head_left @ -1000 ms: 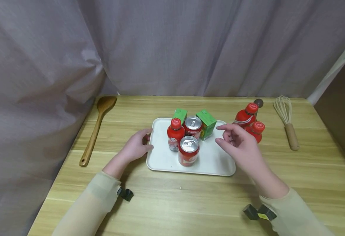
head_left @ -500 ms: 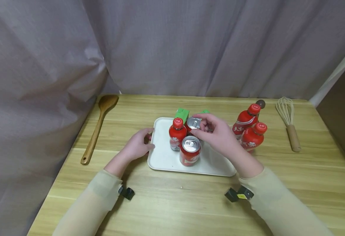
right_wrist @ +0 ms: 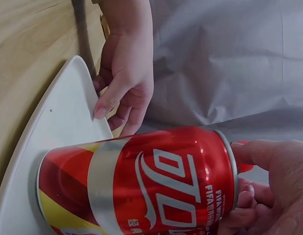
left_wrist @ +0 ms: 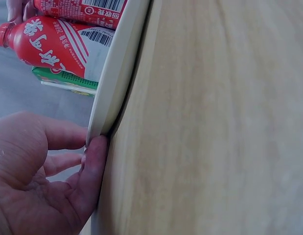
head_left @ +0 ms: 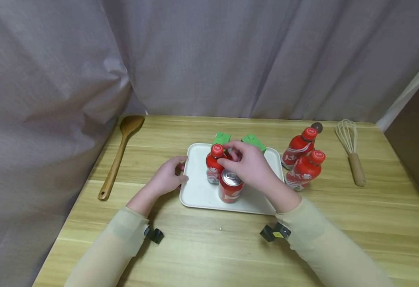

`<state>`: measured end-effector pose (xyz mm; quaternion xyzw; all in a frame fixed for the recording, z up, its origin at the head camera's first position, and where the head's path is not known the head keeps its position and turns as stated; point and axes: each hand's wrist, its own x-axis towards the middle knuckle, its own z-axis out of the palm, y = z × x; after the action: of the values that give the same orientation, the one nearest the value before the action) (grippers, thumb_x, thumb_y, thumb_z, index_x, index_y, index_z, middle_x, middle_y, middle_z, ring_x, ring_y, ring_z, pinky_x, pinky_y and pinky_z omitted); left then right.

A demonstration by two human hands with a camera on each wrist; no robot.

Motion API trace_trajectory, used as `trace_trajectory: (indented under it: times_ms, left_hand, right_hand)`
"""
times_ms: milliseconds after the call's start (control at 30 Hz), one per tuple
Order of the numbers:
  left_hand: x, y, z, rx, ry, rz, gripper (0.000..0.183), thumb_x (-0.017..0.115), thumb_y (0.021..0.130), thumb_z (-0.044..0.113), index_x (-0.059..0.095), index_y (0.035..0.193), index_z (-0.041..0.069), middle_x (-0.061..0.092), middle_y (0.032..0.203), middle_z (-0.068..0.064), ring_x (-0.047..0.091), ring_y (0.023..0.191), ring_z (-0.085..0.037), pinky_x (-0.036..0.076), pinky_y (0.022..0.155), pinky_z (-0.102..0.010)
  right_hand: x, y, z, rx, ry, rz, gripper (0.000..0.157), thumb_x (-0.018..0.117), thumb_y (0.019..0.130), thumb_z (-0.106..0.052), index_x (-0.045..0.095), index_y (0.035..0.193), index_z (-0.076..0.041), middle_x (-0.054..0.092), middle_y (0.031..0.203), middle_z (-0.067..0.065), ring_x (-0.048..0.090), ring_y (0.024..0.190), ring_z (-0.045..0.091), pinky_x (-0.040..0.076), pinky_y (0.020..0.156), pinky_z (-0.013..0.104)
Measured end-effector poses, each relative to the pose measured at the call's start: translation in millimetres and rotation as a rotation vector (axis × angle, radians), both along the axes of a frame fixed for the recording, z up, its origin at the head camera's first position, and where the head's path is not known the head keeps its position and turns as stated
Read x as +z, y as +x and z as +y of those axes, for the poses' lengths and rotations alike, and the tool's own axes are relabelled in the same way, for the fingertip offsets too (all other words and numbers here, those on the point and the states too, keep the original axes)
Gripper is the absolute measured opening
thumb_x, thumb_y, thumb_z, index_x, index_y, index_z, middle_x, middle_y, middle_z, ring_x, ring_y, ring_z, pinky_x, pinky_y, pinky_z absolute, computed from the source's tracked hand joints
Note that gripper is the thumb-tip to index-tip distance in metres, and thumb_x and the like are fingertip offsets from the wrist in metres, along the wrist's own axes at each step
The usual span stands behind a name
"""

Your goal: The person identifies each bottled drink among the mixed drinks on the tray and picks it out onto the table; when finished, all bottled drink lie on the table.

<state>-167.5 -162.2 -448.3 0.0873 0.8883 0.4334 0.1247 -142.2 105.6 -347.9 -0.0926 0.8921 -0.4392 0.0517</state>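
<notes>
My left hand (head_left: 164, 175) holds the left rim of a white tray (head_left: 195, 195), its thumb and fingers pinching the edge in the left wrist view. On the tray stand a red bottle (head_left: 213, 169), a front red soda can (head_left: 228, 193) and two green juice cartons (head_left: 222, 138). My right hand (head_left: 254, 167) reaches over the front can, with thumb and index finger spread at the bottle's neck. Whether they touch the bottle is unclear. A second can behind is mostly covered by this hand. In the right wrist view the front can (right_wrist: 156, 181) hides part of the hand.
Two more red bottles (head_left: 304, 169) stand right of the tray, with a dark round-ended utensil (head_left: 317, 127) behind them. A whisk (head_left: 353, 153) lies farther right. At the left lies a wooden spoon (head_left: 118, 159). A grey curtain (head_left: 202, 59) hangs behind the table.
My right hand has moved left from beside the right-hand bottles, across the rear can, to the bottle on the tray. The left hand stays on the tray rim.
</notes>
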Motion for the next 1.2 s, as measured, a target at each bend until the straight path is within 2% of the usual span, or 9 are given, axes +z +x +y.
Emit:
trace_trajectory:
  times_ms: [200, 400, 500, 600, 967, 1200]
  left_hand:
    - [2.0, 2.1, 0.3, 0.004, 0.025, -0.006, 0.067, 0.07, 0.091, 0.0, 0.045, 0.153, 0.003, 0.061, 0.116, -0.016, 0.063, 0.086, -0.024, 0.06, 0.06, -0.032]
    - [2.5, 3.2, 0.5, 0.013, 0.043, -0.022, 0.066, 0.07, 0.091, 0.0, 0.046, 0.153, 0.004, 0.06, 0.115, -0.016, 0.062, 0.086, -0.024, 0.06, 0.06, -0.031]
    - [2.1, 2.7, 0.4, 0.017, 0.041, -0.024, 0.066, 0.07, 0.091, 0.0, 0.047, 0.153, 0.006, 0.059, 0.115, -0.015, 0.062, 0.085, -0.024, 0.06, 0.06, -0.031]
    - [0.6, 1.5, -0.1, 0.017, 0.038, -0.022, 0.066, 0.07, 0.091, 0.001, 0.047, 0.153, 0.006, 0.059, 0.115, -0.015, 0.062, 0.084, -0.024, 0.06, 0.06, -0.031]
    - [-1.0, 0.8, -1.2, 0.015, 0.041, -0.018, 0.066, 0.07, 0.091, 0.001, 0.047, 0.152, 0.006, 0.059, 0.115, -0.015, 0.061, 0.081, -0.024, 0.06, 0.059, -0.032]
    - [0.4, 1.6, -0.5, 0.016, 0.04, -0.021, 0.066, 0.07, 0.091, 0.001, 0.047, 0.153, 0.007, 0.059, 0.114, -0.014, 0.061, 0.079, -0.023, 0.06, 0.059, -0.032]
  right_hand:
    - [-2.9, -3.1, -2.2, -0.006, 0.027, 0.011, 0.044, 0.081, 0.09, -0.031, 0.069, 0.128, -0.014, 0.05, 0.079, 0.007, 0.05, 0.08, 0.024, 0.042, 0.063, 0.035]
    - [-1.8, -2.4, -9.2, -0.003, 0.118, 0.068, 0.043, 0.084, 0.086, -0.037, 0.073, 0.122, -0.016, 0.047, 0.069, 0.004, 0.047, 0.071, 0.022, 0.039, 0.06, 0.034]
    - [-0.6, -1.5, -12.7, -0.004, 0.166, 0.101, 0.042, 0.084, 0.086, -0.039, 0.074, 0.119, -0.016, 0.049, 0.069, 0.003, 0.047, 0.07, 0.021, 0.039, 0.059, 0.033]
    - [0.8, -0.9, -15.4, -0.013, 0.192, 0.095, 0.042, 0.082, 0.087, -0.041, 0.073, 0.12, -0.017, 0.052, 0.07, 0.003, 0.048, 0.07, 0.02, 0.039, 0.059, 0.033]
    - [2.8, -1.6, -20.2, -0.047, 0.235, 0.06, 0.05, 0.081, 0.087, -0.044, 0.072, 0.126, -0.015, 0.064, 0.078, 0.004, 0.058, 0.075, 0.021, 0.05, 0.061, 0.033]
    - [1.7, -1.1, -21.8, -0.085, 0.204, 0.059, 0.037, 0.08, 0.088, -0.042, 0.075, 0.113, -0.016, 0.058, 0.073, 0.003, 0.055, 0.074, 0.02, 0.047, 0.058, 0.032]
